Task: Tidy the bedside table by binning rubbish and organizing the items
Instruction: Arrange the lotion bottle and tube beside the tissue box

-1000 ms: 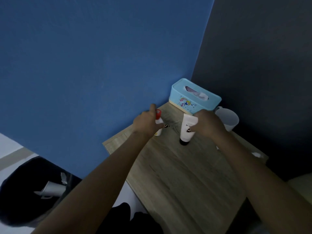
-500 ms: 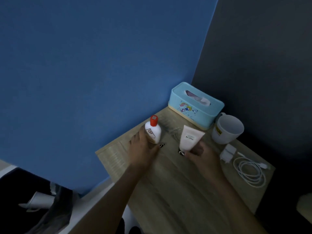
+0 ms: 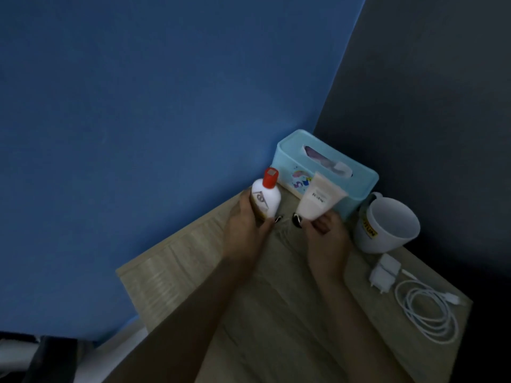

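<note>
A white bottle with a red cap [image 3: 266, 197] stands upright at the back of the wooden bedside table [image 3: 276, 313], and my left hand [image 3: 246, 228] is wrapped around its lower part. Beside it stands a cream tube [image 3: 318, 200], cap down, which my right hand [image 3: 326, 239] grips at its lower end. Both sit just in front of a light blue tissue box [image 3: 356, 183] in the corner.
A white mug [image 3: 387, 228] stands right of the tube. A white charger plug [image 3: 384, 275] and a coiled white cable [image 3: 428, 313] lie at the table's right edge. Blue wall to the left, dark wall to the right. A dark bin edge [image 3: 49, 360] shows at bottom left.
Both hands have drawn back toward me and lowered onto the bottle and tube bases. The view has swung right, so the mug, charger and cable show and the bin has mostly left the frame.
</note>
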`<state>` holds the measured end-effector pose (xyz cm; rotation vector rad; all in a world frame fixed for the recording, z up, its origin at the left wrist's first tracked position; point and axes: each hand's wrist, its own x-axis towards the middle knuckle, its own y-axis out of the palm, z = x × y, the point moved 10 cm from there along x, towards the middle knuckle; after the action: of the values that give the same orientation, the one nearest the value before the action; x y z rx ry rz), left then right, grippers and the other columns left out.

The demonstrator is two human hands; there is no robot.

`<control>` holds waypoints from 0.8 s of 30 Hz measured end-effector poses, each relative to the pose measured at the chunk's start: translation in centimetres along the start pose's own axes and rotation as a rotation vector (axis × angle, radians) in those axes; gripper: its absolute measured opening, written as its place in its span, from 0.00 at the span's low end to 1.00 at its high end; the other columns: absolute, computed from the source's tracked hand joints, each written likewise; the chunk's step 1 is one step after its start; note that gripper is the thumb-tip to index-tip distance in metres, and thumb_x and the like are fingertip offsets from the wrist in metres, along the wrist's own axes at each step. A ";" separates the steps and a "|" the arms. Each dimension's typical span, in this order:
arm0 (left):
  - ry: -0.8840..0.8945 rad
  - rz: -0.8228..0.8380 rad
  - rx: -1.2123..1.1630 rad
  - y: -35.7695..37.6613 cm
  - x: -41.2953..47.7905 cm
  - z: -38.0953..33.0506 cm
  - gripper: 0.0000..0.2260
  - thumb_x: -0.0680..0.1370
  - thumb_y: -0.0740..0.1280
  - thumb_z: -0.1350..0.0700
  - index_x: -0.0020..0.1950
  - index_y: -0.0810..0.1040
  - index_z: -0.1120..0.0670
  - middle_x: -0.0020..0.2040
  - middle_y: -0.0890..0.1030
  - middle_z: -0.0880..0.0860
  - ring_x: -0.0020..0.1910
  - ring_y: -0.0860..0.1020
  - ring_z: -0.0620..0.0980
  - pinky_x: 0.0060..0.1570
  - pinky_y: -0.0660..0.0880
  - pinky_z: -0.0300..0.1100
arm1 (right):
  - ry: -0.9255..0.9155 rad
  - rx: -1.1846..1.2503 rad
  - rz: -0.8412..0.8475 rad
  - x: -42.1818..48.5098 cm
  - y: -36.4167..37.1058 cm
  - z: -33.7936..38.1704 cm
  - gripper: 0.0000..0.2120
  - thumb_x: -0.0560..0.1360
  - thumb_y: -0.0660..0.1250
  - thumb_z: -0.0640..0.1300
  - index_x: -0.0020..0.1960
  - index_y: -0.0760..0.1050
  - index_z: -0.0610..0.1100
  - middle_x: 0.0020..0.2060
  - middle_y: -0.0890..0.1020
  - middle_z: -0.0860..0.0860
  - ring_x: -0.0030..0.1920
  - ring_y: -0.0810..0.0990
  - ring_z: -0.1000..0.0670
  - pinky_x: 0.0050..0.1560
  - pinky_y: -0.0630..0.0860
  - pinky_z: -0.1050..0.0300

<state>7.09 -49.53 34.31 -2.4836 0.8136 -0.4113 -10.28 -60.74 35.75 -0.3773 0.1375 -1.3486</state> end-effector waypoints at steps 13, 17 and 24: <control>0.109 -0.004 0.045 3.3 5.1 -1.5 0.31 0.72 0.73 0.54 0.71 0.64 0.57 0.62 0.77 0.57 0.61 0.75 0.55 0.56 0.71 0.46 | -0.119 -0.122 -0.229 1.3 2.1 -0.1 0.13 0.70 0.73 0.47 0.51 0.77 0.42 0.48 0.81 0.49 0.47 0.80 0.54 0.46 0.78 0.59; 0.108 -0.008 0.078 3.6 5.1 -1.4 0.31 0.72 0.73 0.53 0.71 0.63 0.56 0.62 0.77 0.57 0.60 0.75 0.56 0.55 0.73 0.48 | -0.110 -0.138 -0.226 1.5 2.2 -0.6 0.12 0.70 0.73 0.47 0.50 0.77 0.43 0.45 0.82 0.49 0.46 0.80 0.50 0.47 0.79 0.52; 0.117 -0.002 0.090 3.9 5.3 -1.2 0.32 0.72 0.72 0.53 0.72 0.62 0.57 0.63 0.77 0.58 0.61 0.75 0.56 0.57 0.73 0.49 | -0.098 -0.128 -0.211 1.8 2.5 -1.3 0.13 0.71 0.71 0.50 0.50 0.79 0.43 0.44 0.83 0.48 0.45 0.81 0.49 0.47 0.79 0.47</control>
<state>8.87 -55.94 33.95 -2.3957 0.8204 -0.5859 -7.95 -62.28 33.91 -0.5773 0.1047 -1.5303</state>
